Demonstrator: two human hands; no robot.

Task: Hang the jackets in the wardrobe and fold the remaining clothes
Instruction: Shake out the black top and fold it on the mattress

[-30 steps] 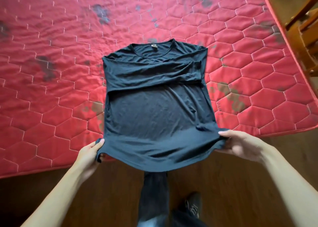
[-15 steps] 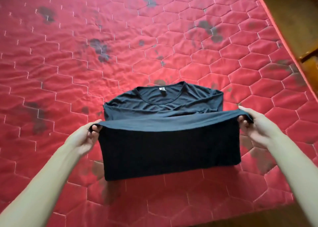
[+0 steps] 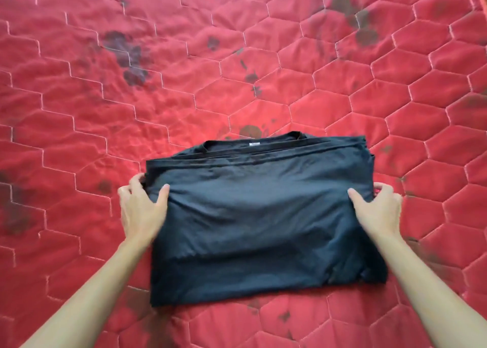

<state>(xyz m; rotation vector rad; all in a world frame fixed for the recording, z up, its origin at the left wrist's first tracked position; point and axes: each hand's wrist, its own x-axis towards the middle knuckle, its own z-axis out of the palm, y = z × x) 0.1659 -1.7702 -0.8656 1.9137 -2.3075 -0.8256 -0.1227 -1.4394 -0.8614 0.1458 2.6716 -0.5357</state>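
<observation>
A black T-shirt [image 3: 263, 216] lies folded in half on the red quilted mattress [image 3: 184, 89], its collar and white label at the far edge. My left hand [image 3: 141, 210] grips the shirt's left edge, thumb on top and fingers curled round the side. My right hand [image 3: 376, 210] holds the right edge the same way. The fingertips under the cloth are hidden.
The mattress fills the whole view and carries dark stains, mostly at the upper left and upper right. No jackets, wardrobe or other clothes are in sight.
Both hands carried the shirt's hem up and over to the collar, folding it in half. They have since slid down to the folded sides. The camera has moved in over the mattress.
</observation>
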